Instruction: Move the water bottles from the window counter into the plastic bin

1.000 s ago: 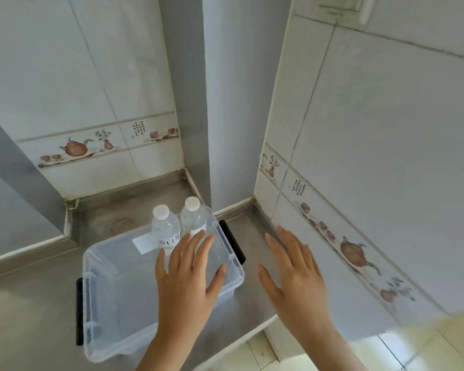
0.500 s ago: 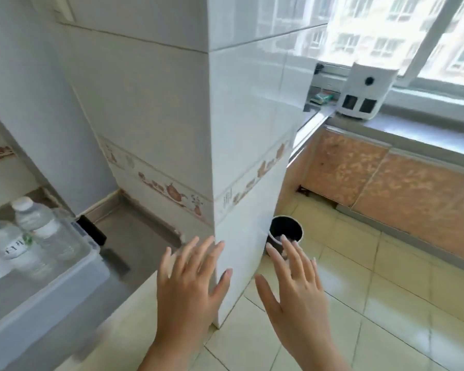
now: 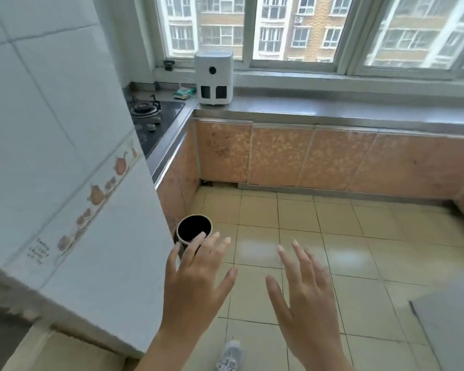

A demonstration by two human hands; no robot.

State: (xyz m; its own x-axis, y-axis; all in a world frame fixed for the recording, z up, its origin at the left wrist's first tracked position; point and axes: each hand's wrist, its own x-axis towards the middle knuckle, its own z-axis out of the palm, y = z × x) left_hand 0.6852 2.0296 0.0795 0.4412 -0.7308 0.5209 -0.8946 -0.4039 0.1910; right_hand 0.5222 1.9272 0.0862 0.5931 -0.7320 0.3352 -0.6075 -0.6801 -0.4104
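Note:
My left hand (image 3: pixel 196 285) and my right hand (image 3: pixel 306 293) hover side by side in front of me, palms down, fingers spread, both holding nothing. The grey window counter (image 3: pixel 346 111) runs across the back under the windows. No water bottle shows on the visible stretch of it. The plastic bin and the bottles in it are out of view.
A white tiled pillar (image 3: pixel 65 156) fills the left. A white appliance (image 3: pixel 213 77) stands at the counter's left end, beside a gas hob (image 3: pixel 152 116). A black round bin (image 3: pixel 194 230) sits on the tiled floor by the pillar. Orange cabinet doors (image 3: pixel 306 156) line the counter's front.
My view has swung right, away from the plastic bin with two bottles, past the pillar, to face the window counter. Both hands stay open and empty.

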